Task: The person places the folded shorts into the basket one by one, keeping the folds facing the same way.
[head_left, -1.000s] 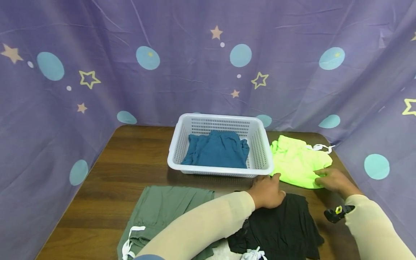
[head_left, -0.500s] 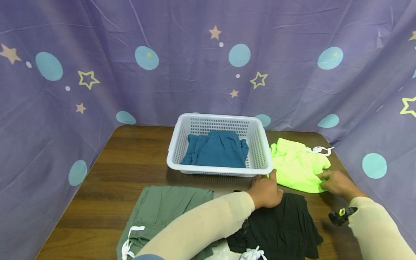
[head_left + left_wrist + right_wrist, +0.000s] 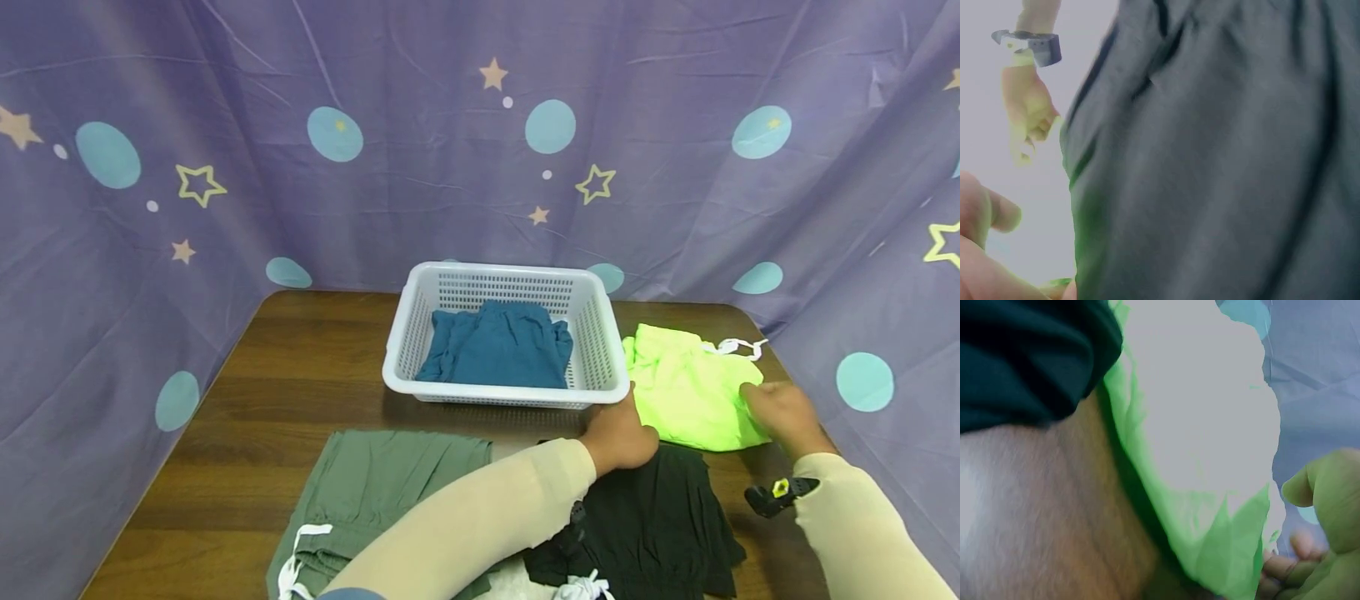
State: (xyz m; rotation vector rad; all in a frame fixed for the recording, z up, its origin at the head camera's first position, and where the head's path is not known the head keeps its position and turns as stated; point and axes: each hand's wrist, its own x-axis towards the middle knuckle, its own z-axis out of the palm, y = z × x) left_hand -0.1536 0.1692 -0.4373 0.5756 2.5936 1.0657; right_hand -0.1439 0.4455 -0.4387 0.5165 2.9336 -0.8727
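Folded neon green pants with a white drawstring lie right of the white basket. My left hand reaches across the folded black garment and grips the pants at their near left corner. On the opposite side my right hand holds their right edge. In the right wrist view the pants are washed out by glare, and the right hand's fingers are partly hidden behind the cloth edge. Dark cloth fills most of the left wrist view. Folded blue pants lie inside the basket.
Folded grey-green pants with a white drawstring lie at the front left, partly under my left sleeve. A purple patterned curtain hangs behind the wooden table and along its sides.
The neon green pants have shifted slightly toward me, their near edge closer to the black garment. The right hand's fingers have closed in on the right edge; the left hand has moved little.
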